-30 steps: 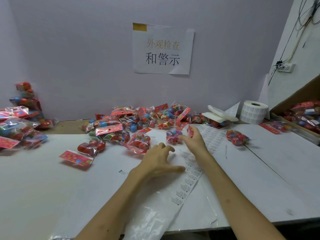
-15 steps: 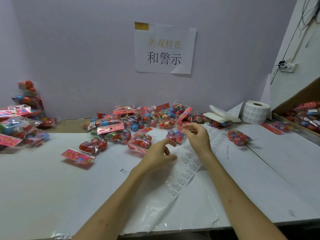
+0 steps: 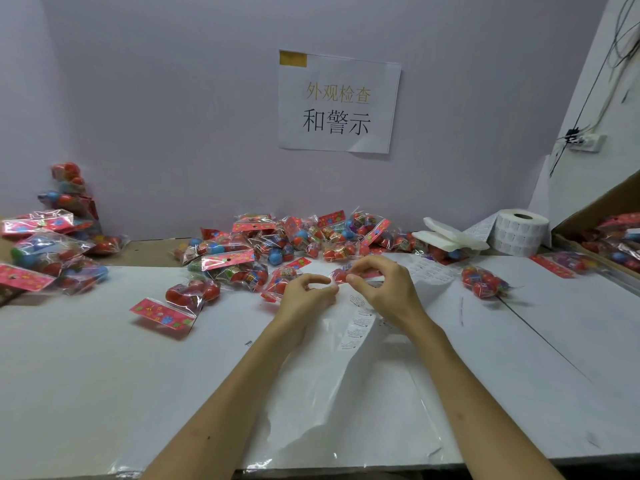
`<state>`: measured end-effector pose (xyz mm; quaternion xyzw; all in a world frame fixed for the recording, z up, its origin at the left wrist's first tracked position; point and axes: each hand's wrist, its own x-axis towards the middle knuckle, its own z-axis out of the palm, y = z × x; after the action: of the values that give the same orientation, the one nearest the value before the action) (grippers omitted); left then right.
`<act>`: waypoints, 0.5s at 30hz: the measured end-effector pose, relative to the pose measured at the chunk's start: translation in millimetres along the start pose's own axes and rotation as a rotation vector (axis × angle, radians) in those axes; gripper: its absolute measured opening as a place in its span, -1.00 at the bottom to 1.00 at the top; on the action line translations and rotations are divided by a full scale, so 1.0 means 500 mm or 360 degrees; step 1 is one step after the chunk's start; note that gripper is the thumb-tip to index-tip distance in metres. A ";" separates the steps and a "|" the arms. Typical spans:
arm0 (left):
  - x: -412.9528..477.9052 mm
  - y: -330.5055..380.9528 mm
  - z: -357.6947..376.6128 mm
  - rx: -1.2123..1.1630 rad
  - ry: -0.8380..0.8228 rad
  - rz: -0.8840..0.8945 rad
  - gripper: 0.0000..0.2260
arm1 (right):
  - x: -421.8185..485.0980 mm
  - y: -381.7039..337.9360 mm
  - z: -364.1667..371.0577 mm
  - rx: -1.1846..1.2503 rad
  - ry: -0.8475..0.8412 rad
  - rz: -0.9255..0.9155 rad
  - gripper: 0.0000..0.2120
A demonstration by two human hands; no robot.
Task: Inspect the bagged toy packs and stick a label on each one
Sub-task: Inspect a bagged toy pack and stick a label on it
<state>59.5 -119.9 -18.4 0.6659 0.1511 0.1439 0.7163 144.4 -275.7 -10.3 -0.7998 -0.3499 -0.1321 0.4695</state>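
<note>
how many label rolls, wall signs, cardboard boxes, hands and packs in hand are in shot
label roll: 1
wall sign: 1
cardboard box: 1
hands, left hand and right hand: 2
toy pack in hand: 1
total: 6

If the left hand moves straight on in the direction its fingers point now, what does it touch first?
Probably the clear bag of red toy balls that the right hand seems to pinch, just beyond the left hand's fingertips; depth is unclear.

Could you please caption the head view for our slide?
Left hand and right hand meet at a toy pack over the label strip, pile of packs and label roll behind.
</note>
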 end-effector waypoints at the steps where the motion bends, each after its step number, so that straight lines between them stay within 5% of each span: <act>1: -0.002 0.002 0.000 -0.0043 -0.0031 -0.0048 -0.80 | -0.001 -0.002 0.000 -0.0005 0.0012 0.0001 -0.88; 9: -0.010 0.020 -0.001 -0.0114 -0.0230 -0.0351 -0.81 | -0.001 -0.006 -0.010 0.0050 0.0053 0.0018 -0.91; 15: -0.002 0.014 -0.007 -0.0331 -0.0080 -0.0272 -0.78 | -0.008 -0.025 -0.013 0.0197 -0.0110 -0.0015 -0.70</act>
<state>57.1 -116.6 -11.6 0.5761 0.1736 0.0805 0.7946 133.8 -279.1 -0.6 -0.7717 -0.3771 -0.0846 0.5050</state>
